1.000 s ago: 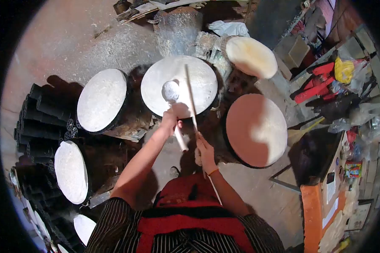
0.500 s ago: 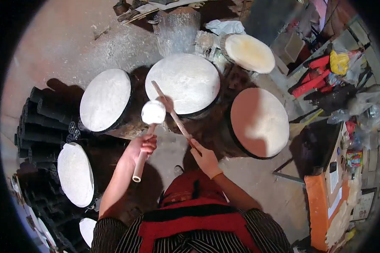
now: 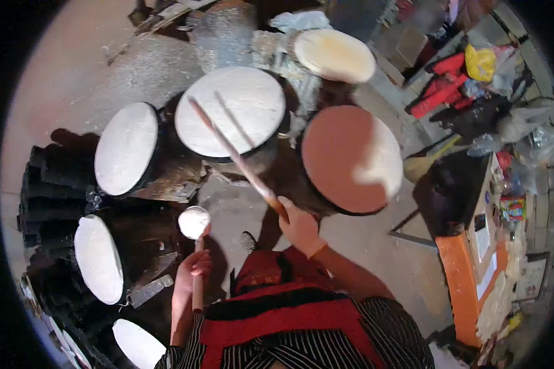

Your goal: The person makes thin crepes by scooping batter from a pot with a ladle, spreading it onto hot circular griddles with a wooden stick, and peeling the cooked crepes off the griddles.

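My left hand (image 3: 194, 264) is closed around the handle of a wooden-handled tool with a round white head (image 3: 194, 222), held upright near my left side. In my right hand (image 3: 300, 227) is a long wooden stick (image 3: 232, 154), gripped at its near end and slanting up to the left. Its far end appears over a round white-topped drum (image 3: 228, 104), where the stick's shadow falls; I cannot tell whether they touch. Another round white top (image 3: 126, 147) stands to the left, and a partly shaded one (image 3: 351, 160) to the right.
More white tops (image 3: 98, 261) stand at the lower left beside stacked black cylinders with holes in their ends (image 3: 55, 197). A yellowish round top (image 3: 335, 55) is at the back. On the right are an orange-sided table (image 3: 458, 289), red cloth (image 3: 443, 86) and plastic bags.
My left hand has drawn the white-headed tool down and left, toward my body. The stick's far end has shifted left in view. The whole view has also shifted slightly.
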{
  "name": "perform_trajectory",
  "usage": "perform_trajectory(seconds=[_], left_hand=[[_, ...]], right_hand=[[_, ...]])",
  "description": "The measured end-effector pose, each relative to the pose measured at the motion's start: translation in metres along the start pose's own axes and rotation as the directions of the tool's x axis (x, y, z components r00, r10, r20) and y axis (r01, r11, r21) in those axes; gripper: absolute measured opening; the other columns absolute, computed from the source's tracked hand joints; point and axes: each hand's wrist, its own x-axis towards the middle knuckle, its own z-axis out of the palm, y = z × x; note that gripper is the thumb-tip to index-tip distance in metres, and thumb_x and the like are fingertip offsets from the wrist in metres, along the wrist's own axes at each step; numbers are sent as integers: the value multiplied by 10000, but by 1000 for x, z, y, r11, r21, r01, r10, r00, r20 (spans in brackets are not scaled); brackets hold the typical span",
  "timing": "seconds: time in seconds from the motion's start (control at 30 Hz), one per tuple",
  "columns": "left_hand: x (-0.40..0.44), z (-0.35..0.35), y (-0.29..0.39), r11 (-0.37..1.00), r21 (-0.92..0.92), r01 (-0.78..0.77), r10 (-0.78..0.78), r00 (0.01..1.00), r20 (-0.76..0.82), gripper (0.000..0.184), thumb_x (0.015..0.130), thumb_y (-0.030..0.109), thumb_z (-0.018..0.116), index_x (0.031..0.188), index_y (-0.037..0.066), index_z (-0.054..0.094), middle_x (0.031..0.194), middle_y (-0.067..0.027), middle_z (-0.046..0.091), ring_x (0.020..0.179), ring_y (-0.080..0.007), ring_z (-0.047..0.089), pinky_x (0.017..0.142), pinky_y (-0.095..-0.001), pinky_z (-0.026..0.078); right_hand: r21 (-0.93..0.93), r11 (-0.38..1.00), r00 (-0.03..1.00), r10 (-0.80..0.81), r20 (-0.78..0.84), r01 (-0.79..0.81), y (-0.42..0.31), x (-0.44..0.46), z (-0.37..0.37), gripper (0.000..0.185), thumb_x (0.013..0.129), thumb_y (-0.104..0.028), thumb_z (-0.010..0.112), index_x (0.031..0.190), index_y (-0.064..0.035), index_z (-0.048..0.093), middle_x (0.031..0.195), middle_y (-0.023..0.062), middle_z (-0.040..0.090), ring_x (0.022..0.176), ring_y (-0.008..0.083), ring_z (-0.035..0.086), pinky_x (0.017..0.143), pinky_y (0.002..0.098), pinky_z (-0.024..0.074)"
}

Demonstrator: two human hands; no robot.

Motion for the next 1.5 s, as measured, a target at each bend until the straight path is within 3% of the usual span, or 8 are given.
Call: perform_trajectory(seconds=[0.57, 0.7, 0.73, 0.77, 0.83, 0.9, 1.0, 1.5], left_hand=[[56, 43, -196, 970, -148, -190, 200, 978, 54, 212, 961, 98, 405, 1085, -70, 446, 709, -49, 412, 513, -87, 374, 394, -198, 357], [66, 62, -204, 975, -122, -187, 193, 980, 45, 189, 952, 77, 413, 1067, -71, 435, 704, -49, 401, 514, -86, 372, 380, -189, 349], [69, 69, -204, 973, -112, -203, 209, 977, 35, 186, 950, 76, 413, 1063, -71, 433, 699, -49, 397, 514, -86, 372, 375, -187, 346], [71, 78, -205, 970, -102, -220, 223, 974, 25, 184, 949, 75, 413, 1060, -71, 432, 695, -48, 392, 515, -85, 372, 370, -185, 344], [79, 94, -198, 972, -62, -227, 231, 972, 52, 182, 945, 69, 416, 1057, -72, 429, 688, -46, 385, 516, -83, 370, 360, -181, 338], [87, 107, -185, 977, -9, -215, 215, 970, 116, 182, 938, 60, 422, 1060, -75, 429, 683, -42, 379, 517, -81, 368, 350, -176, 331], [98, 142, -160, 980, -8, -198, 198, 970, 140, 199, 920, 44, 444, 1079, -75, 425, 683, -38, 376, 520, -79, 365, 336, -167, 312], [155, 289, -11, 902, 371, -223, 220, 974, 50, 222, 879, 59, 503, 1083, -15, 457, 643, -7, 376, 458, -75, 342, 315, -163, 291]], right_hand=[[-287, 879, 924, -376, 71, 380, 143, 77, -183, 90, 714, -141, 619, 636, -99, 602, 621, 117, 607, 540, 273, 603, 516, 378, 483], [-215, 906, 931, -347, 116, 364, 93, 166, -306, 220, 757, -258, 593, 801, -65, 692, 674, 163, 619, 664, 335, 623, 660, 433, 502], [-253, 752, 719, -657, -227, 608, 98, 185, -325, 240, 756, -269, 581, 781, -54, 685, 731, 174, 634, 701, 327, 634, 671, 445, 496], [-490, 751, 871, -490, 37, 443, 115, 247, -347, 196, 740, -220, 598, 772, -44, 679, 782, 177, 647, 729, 325, 638, 648, 439, 491], [-114, 833, 837, -522, 162, 542, 99, 291, -422, 275, 844, -254, 549, 878, -16, 683, 839, 99, 678, 779, 210, 631, 755, 334, 494], [-99, 893, 856, -449, -258, 439, 104, 328, -457, 259, 791, -234, 628, 882, 0, 694, 772, 24, 630, 694, 112, 553, 642, 257, 457], [549, 832, 884, 196, -425, 80, 128, 372, -478, 271, 758, -235, 677, 939, -34, 676, 780, 18, 625, 684, 124, 570, 633, 271, 472], [988, 156, 556, 823, -118, -20, 287, 476, -153, 116, 785, -135, 603, 801, -87, 498, 548, 40, 444, 416, 145, 422, 350, 276, 326]])
